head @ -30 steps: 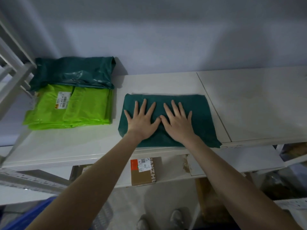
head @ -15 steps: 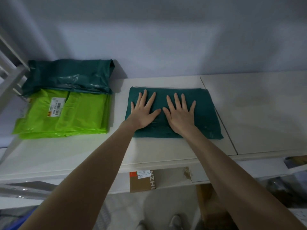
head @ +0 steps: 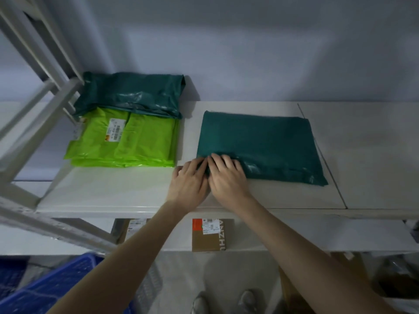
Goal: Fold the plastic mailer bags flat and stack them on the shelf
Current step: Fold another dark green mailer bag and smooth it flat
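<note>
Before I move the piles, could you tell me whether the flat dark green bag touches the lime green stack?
Apart: the head view shows bare shelf between the bag and stack.

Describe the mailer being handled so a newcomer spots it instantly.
On the white shelf, right of the lime-green stack, a dark green mailer lies alone. Unlike the crumpled dark green bag at the wall, it is flat, with both hands at its near-left corner.

This looks like a stockroom or parcel-packing room: white metal shelving [head: 113, 200] runs across the frame, labelled mailer bags [head: 122, 141] sit stacked at upper left, a labelled cardboard box [head: 209, 236] lies on the lower shelf, and a blue crate [head: 56, 288] fills the bottom left.
</note>
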A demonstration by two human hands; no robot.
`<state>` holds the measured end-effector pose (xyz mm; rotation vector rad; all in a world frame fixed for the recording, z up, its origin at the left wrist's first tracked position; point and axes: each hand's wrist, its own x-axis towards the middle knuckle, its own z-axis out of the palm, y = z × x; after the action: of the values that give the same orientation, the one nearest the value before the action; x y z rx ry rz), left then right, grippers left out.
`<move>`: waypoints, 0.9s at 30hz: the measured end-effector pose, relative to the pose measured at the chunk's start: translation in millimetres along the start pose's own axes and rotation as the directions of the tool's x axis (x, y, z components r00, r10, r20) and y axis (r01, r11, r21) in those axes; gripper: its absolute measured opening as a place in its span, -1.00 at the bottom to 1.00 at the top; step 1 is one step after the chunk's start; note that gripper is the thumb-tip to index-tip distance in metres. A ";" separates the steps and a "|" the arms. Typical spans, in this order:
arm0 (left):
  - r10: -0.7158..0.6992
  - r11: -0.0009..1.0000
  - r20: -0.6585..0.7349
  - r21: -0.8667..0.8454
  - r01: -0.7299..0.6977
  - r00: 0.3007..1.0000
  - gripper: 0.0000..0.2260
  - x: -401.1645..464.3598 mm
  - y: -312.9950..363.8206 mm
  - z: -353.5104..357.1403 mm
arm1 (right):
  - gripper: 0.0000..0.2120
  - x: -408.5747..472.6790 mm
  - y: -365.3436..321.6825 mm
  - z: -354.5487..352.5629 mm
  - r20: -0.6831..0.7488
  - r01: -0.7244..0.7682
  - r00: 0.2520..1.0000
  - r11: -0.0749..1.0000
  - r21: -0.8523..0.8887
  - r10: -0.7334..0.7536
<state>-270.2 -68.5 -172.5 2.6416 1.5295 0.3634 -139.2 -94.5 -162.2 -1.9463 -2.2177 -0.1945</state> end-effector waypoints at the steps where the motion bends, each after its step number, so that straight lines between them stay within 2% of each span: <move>1: 0.011 1.000 0.038 0.010 -0.011 0.999 -0.47 -2.2 -0.1 1.8 | -0.54 -2.2 0.1 3.5 0.019 -0.006 1.000 1.000 -0.008 0.006; 6: 0.003 0.999 0.118 0.043 -0.008 0.993 -0.37 -7.5 4.4 6.9 | -0.53 -9.0 -3.3 10.1 0.055 -0.030 0.998 1.000 0.004 0.030; 10: 0.005 0.989 0.162 0.147 -0.029 0.987 -0.32 -3.1 7.2 3.3 | -0.54 -7.5 -4.9 6.1 0.042 -0.065 0.997 0.998 -0.018 0.065; 17: 0.014 0.976 0.155 0.211 -0.047 0.988 -0.44 2.7 16.6 1.3 | -0.54 -18.4 9.7 3.6 -0.007 -0.078 0.997 0.997 -0.029 0.078; 20: 0.029 0.969 0.131 0.241 -0.061 0.991 -0.43 6.0 24.1 1.9 | -0.51 -26.9 26.0 1.2 -0.004 -0.079 0.997 0.995 -0.068 0.079; 22: 0.037 0.960 0.163 0.269 -0.080 0.986 -0.44 7.7 28.8 -0.5 | -0.50 -31.9 35.1 -0.7 0.004 -0.067 0.998 0.994 -0.091 0.068; 24: 0.018 0.964 0.191 0.258 -0.068 0.981 -0.50 8.4 30.9 -1.9 | -0.50 -37.1 42.7 -2.8 -0.003 -0.081 0.997 0.992 -0.101 0.081; 27: 0.000 0.958 0.162 0.283 -0.046 0.987 -0.55 9.2 35.7 -10.3 | -0.52 -47.2 56.7 -5.1 -0.019 -0.120 0.993 0.983 -0.141 0.119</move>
<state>-238.0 -79.1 -154.6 2.8186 1.6083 -0.0780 -76.9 -133.7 -169.2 -2.1385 -2.1251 -0.3526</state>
